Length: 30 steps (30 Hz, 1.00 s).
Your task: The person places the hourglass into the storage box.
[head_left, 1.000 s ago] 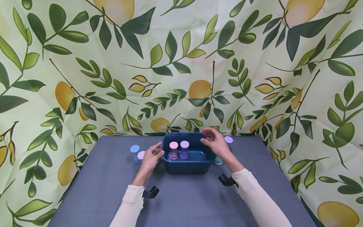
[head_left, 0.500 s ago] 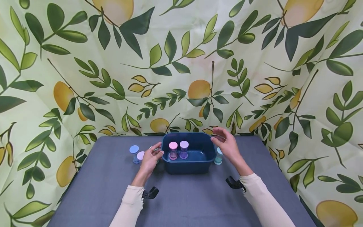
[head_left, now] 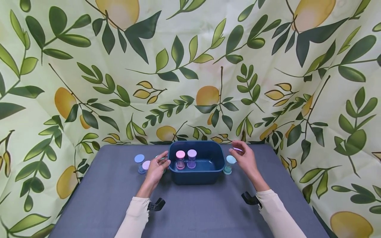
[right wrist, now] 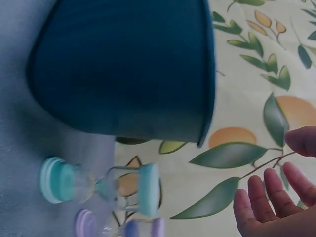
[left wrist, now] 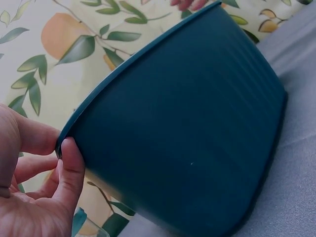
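My left hand pinches the left rim of a dark blue plastic bin between thumb and fingers, plainly visible in the left wrist view. Inside the bin stand a pink hourglass and a purple hourglass, side by side on the left half. My right hand hovers right of the bin, fingers loosely bent and holding nothing. Just left of it stands a teal hourglass. Beside the teal one, the right wrist view shows a lilac hourglass, mostly hidden behind my right hand in the head view.
Left of the bin stand a blue hourglass and a lilac-topped hourglass; another, greenish one is mostly hidden behind my left hand. A grey cloth covers the table. A lemon-print curtain rises behind and at both sides.
My right hand has moved from over the bin's right end out to the right, above the lilac hourglass, uncovering the teal one. The left hand stays on the rim.
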### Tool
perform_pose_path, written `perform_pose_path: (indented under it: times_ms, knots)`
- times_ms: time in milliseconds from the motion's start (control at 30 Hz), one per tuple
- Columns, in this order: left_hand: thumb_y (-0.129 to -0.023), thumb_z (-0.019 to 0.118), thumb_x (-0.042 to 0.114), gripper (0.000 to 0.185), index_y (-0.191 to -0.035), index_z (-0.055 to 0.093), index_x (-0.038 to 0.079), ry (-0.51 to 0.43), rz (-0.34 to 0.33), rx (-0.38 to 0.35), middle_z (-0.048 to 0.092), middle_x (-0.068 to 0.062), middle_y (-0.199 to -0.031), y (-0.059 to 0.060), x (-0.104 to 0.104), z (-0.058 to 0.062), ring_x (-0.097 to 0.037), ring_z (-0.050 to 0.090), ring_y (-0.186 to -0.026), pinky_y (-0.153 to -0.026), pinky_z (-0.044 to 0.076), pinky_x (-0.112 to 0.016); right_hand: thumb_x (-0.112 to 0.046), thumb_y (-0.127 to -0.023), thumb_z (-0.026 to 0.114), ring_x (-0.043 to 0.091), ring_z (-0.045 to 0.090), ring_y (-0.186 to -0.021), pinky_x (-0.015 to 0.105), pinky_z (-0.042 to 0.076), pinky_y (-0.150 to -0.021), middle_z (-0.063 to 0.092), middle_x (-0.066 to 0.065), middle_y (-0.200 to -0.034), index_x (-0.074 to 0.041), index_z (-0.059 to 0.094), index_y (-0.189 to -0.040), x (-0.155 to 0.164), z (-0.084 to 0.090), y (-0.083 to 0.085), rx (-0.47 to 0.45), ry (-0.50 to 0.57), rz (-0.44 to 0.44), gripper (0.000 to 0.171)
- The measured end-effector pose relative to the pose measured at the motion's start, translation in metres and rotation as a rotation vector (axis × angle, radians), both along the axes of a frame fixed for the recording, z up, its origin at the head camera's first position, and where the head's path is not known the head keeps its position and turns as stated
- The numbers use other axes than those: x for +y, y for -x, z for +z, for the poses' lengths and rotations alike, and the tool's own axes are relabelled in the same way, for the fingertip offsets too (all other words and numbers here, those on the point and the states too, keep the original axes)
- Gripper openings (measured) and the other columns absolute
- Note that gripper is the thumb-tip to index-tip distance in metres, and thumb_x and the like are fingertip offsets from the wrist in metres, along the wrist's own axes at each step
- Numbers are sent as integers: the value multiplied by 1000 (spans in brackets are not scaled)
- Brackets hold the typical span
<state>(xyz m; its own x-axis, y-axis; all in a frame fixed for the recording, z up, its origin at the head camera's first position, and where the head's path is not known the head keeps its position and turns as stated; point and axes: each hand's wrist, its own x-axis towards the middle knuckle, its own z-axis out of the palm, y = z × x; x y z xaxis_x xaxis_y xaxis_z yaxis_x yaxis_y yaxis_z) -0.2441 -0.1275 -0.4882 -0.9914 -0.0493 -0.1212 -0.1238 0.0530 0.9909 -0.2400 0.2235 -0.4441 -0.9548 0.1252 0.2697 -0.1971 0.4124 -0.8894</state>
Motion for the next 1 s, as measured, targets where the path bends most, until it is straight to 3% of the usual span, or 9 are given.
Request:
perform_pose_path:
  times_ms: [133, 233, 367, 667, 733, 833, 933, 1000]
  knots:
    - [-95, 61, 5, 49, -142, 52, 11, 8, 4, 7, 51, -14, -142, 0, -1, -1, -27, 54, -121, -94, 51, -39, -25, -94, 67, 32, 59, -120, 32, 48, -102, 61, 17, -129, -4, 56, -130, 5, -14, 0, -26, -13, -35, 43]
    - [-94, 61, 5, 49, -142, 53, 11, 12, 8, 1, 52, -14, -142, -1, -1, -2, -26, 55, -120, -91, 52, -35, -25, -94, 66, 30, 58, -122, 20, 48, -99, 60, 18, -130, -4, 56, -130, 8, -24, -1, -41, 3, -60, 43]
    - [-94, 61, 4, 49, -142, 52, 10, 12, 8, -1, 52, -14, -141, -2, 0, -3, -26, 55, -120, -91, 53, -38, -21, -93, 67, 29, 57, -121, 0, 40, -85, 60, 18, -129, -2, 55, -131, 11, -37, -1, -48, 30, -90, 43]
    - [-94, 61, 6, 49, -143, 52, 9, 15, -3, 14, 52, -15, -142, -2, -1, -1, -27, 54, -121, -86, 52, -30, -17, -92, 69, 34, 55, -122, 1, 39, -85, 58, 23, -131, 1, 53, -132, 17, -54, 3, -67, 38, -75, 47]
    - [-94, 61, 5, 49, -142, 52, 8, 9, -3, 22, 52, -17, -142, -1, 0, -1, -27, 55, -120, -85, 53, -30, -18, -92, 69, 33, 55, -123, 6, 42, -88, 58, 22, -132, 0, 53, -133, 18, -57, 3, -97, 22, -77, 48]
    - [-94, 61, 4, 49, -141, 53, 7, 1, 1, 29, 53, -17, -141, -1, 0, 0, -24, 56, -116, -84, 53, -31, -19, -92, 69, 32, 54, -125, 23, 47, -99, 56, 21, -135, -2, 52, -135, 18, -60, 4, -143, 8, -82, 49]
    - [-94, 61, 4, 48, -141, 53, 7, 2, 7, 32, 54, -17, -139, -1, 0, 0, -21, 57, -113, -83, 53, -30, -18, -91, 70, 33, 52, -127, 43, 46, -105, 54, 21, -137, -2, 50, -137, 18, -62, 5, -170, -2, -82, 53]
    - [-94, 61, 3, 48, -141, 53, 7, 4, 8, 31, 54, -17, -139, -1, 0, 0, -21, 57, -112, -82, 53, -28, -16, -90, 71, 34, 51, -128, 48, 44, -106, 53, 22, -139, -2, 49, -139, 18, -64, 5, -182, -6, -77, 55]
